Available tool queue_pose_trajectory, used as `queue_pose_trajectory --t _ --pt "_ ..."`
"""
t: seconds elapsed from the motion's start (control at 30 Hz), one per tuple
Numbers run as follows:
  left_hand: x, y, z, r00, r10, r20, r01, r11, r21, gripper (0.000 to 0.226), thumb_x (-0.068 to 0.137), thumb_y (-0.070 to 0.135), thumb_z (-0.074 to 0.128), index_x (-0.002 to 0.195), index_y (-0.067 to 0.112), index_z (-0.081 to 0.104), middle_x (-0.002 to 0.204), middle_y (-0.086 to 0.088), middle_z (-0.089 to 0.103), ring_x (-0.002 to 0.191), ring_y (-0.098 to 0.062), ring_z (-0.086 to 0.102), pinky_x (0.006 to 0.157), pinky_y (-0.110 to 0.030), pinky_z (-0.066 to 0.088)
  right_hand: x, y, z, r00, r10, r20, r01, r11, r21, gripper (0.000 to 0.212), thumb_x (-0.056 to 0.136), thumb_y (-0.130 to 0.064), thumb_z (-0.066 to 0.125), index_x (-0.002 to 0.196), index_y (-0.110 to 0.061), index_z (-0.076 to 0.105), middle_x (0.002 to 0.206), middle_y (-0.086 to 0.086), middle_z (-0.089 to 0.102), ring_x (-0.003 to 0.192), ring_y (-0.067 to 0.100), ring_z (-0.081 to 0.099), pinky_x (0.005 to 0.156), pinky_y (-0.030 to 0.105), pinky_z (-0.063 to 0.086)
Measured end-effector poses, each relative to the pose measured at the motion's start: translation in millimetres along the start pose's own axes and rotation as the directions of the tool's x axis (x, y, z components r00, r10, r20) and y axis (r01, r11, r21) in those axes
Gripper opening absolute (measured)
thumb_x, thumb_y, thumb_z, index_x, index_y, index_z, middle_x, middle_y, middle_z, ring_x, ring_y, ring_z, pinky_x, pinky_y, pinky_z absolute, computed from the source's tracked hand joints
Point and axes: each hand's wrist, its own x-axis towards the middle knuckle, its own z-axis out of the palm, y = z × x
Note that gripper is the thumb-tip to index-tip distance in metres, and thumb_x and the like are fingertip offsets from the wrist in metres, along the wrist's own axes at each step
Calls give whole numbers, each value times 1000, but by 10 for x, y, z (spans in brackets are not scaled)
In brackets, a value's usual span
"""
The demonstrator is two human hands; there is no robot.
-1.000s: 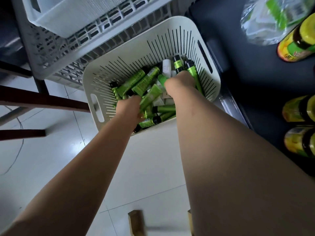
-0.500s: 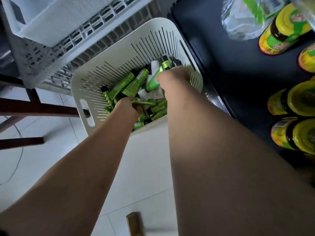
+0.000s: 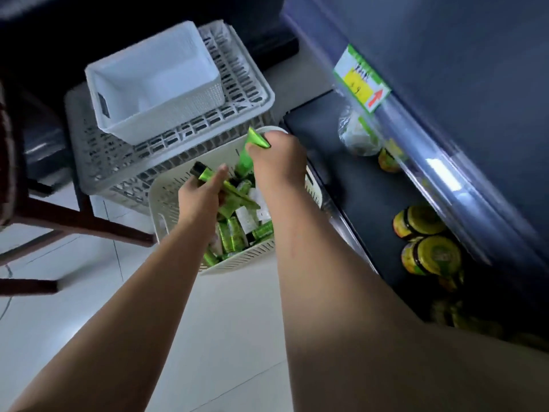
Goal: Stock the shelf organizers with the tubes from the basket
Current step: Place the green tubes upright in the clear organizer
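Note:
A cream slotted basket (image 3: 166, 209) stands on the floor, holding several green tubes (image 3: 234, 236) with black caps and a few white ones. Above the basket, my left hand (image 3: 199, 200) grips a green tube (image 3: 205, 173) whose black cap points up and left. My right hand (image 3: 279, 165) is higher, near the basket's far rim, and holds another green tube (image 3: 252, 147) with its flat crimped end sticking up. A white empty organizer bin (image 3: 154, 84) sits on top of a grey perforated crate (image 3: 118, 162) behind the basket.
A dark shelf (image 3: 350, 179) runs along the right, with yellow-lidded jars (image 3: 430, 254), a clear plastic bag (image 3: 356, 135) and a green and yellow price tag (image 3: 361, 80) on the rail above. Dark wooden chair legs (image 3: 74, 224) stand left. The floor has pale tiles (image 3: 222, 322).
Both hands have risen out of the basket, each with a green tube. The view has swung up and right, showing more of the shelf and the white bin.

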Motion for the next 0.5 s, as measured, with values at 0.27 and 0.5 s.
queue_pose_trajectory --t 0.27,0.5 --pt "-816 917 -53 933 174 314 -90 960 -266 16 95 17 73 101 4 66 90 -11 72 80 -19 71 86 -37 61 -664 -800 -829 963 -190 -190 188 982 -28 9 87 -13 67 95 -16 71 93 5 73 91 32 64 71 35 52" --pt "-1722 1551 40 722 528 448 -497 845 -196 49 82 22 85 95 -16 57 79 -27 69 72 -33 72 75 -47 64 -1331 -958 -1955 874 -281 -396 315 949 22 16 78 -14 72 94 -18 73 85 -2 73 81 23 65 73 32 50"
